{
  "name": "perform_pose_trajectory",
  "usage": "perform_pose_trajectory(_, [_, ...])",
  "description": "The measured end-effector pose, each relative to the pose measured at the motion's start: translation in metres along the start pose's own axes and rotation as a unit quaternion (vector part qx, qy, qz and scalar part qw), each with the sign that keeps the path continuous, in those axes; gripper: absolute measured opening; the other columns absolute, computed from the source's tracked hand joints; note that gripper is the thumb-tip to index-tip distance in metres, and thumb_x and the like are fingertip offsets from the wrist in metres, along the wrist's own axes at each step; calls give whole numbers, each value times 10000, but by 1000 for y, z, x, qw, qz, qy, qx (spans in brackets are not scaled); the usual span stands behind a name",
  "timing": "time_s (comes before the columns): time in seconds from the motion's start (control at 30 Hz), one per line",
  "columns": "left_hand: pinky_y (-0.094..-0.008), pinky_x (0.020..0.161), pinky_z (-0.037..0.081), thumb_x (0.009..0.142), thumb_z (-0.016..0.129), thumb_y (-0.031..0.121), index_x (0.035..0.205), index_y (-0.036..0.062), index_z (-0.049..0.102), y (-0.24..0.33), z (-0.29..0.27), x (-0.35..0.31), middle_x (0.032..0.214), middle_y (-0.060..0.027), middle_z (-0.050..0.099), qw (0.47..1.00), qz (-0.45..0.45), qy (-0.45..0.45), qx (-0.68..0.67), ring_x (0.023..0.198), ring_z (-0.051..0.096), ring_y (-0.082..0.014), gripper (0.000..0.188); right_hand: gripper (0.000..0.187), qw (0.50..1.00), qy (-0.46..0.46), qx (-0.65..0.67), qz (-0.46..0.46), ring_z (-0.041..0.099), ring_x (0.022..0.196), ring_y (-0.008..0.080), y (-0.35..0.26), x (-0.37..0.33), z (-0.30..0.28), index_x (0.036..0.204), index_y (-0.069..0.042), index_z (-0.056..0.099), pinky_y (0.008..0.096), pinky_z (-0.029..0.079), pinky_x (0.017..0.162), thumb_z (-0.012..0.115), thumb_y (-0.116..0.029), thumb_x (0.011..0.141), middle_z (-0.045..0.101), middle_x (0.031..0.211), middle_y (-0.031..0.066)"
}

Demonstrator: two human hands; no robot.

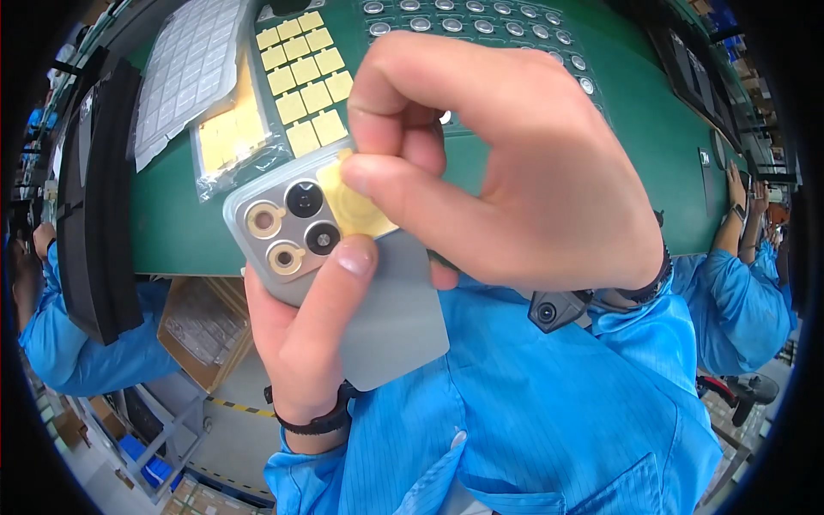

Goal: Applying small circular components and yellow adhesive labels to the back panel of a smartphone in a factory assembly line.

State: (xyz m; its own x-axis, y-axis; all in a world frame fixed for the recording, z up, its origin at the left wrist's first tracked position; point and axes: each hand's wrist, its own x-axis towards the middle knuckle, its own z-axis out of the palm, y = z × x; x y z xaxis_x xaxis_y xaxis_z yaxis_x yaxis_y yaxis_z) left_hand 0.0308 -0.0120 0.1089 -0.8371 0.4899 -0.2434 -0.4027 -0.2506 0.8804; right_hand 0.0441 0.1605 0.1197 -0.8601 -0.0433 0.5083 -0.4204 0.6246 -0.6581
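Right hand [515, 163] pinched on yellow film [367, 220] beside the lenses [304, 199] of the grey smartphone [393, 322], left hand [300, 348] clamped round its edges, phone overlapping the green benchtop's [180, 236] near edge in view, green surface showing on both sides.

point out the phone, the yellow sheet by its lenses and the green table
phone [390, 309], head view, on its plain grey back
yellow sheet [354, 213], head view, on its uncovered lower part
green table [176, 232], head view, on its bare left part
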Motion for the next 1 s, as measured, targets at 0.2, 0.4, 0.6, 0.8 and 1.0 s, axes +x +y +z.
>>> perform_pose_trajectory(0.2, [-345,650,580,899,562,89,1267,-95,482,-2,-3,0,972,-217,666,999,8,-29,-39,768,700,-268,419,97,996,-55,47,59,558,593,103,-5,4,-5,845,7,572,274,444,468,666,-7,826,555,687,52])
perform_pose_trajectory(0.4, [-353,651,587,906,557,89,1282,-93,474,-8,-5,3,980,-228,663,998,3,-40,-46,787,705,-297,426,91,980,-106,111,125,576,576,86,-2,5,-8,860,-4,568,266,450,501,655,7,835,566,687,41])
perform_pose_trajectory(0.6, [-354,640,587,906,562,116,1277,-78,485,-11,-8,4,977,-232,666,994,14,-84,-67,788,706,-297,426,79,983,34,99,152,541,689,59,21,16,-7,942,-15,590,244,454,629,626,-69,896,589,734,11])
perform_pose_trajectory(0.8, [-356,612,585,899,562,164,1262,-79,493,-4,-8,8,952,-247,665,999,32,-19,-27,741,704,-302,442,367,911,-172,286,243,601,435,127,2,18,-1,796,20,587,261,451,425,584,-310,955,600,582,63])
perform_pose_trajectory(1.0, [-343,597,577,930,528,263,1237,-74,510,-6,6,10,917,-221,664,998,50,-1,47,722,698,-285,456,426,864,-148,391,281,505,446,48,19,13,9,893,1,662,231,450,382,508,-379,1009,528,590,-10])
